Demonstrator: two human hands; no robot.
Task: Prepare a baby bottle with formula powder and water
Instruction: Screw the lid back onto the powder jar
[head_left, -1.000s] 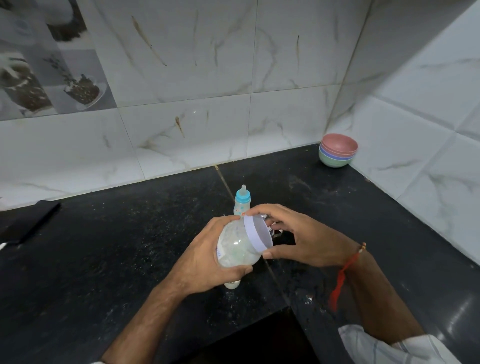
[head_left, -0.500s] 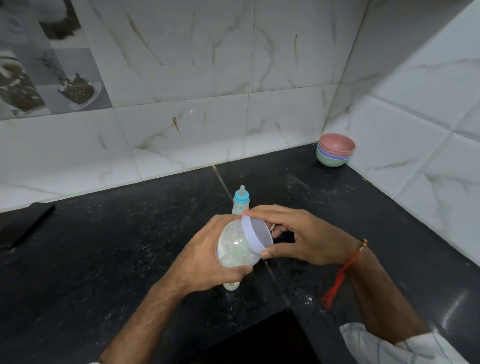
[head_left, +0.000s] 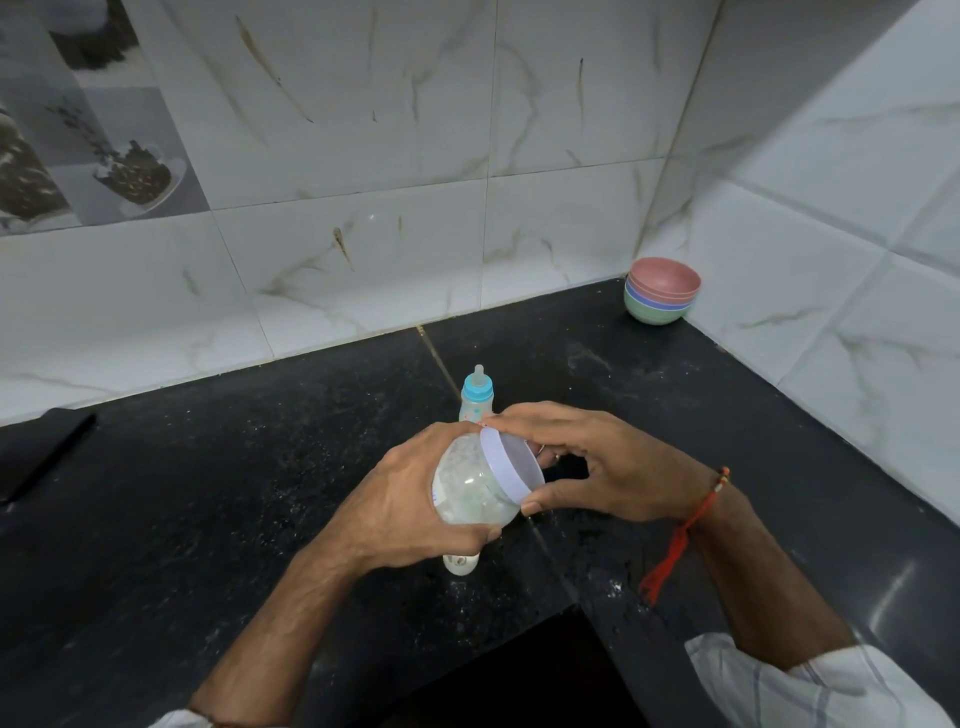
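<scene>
My left hand grips a clear plastic jar of white formula powder, tilted with its mouth toward the right. Around the jar's white lid curl the fingers and thumb of my right hand. Just behind my hands a small baby bottle with a blue collar and clear teat stands upright on the black counter. A small white object lies on the counter below my left hand, partly hidden.
A stack of coloured bowls sits in the far right corner against the tiled walls. A dark flat object lies at the counter's left edge. A dark opening cuts into the counter's front edge below my hands.
My right hand's fingers have shifted slightly around the lid. The jar stays in the same tilted position in my left hand, and the view has drifted a little.
</scene>
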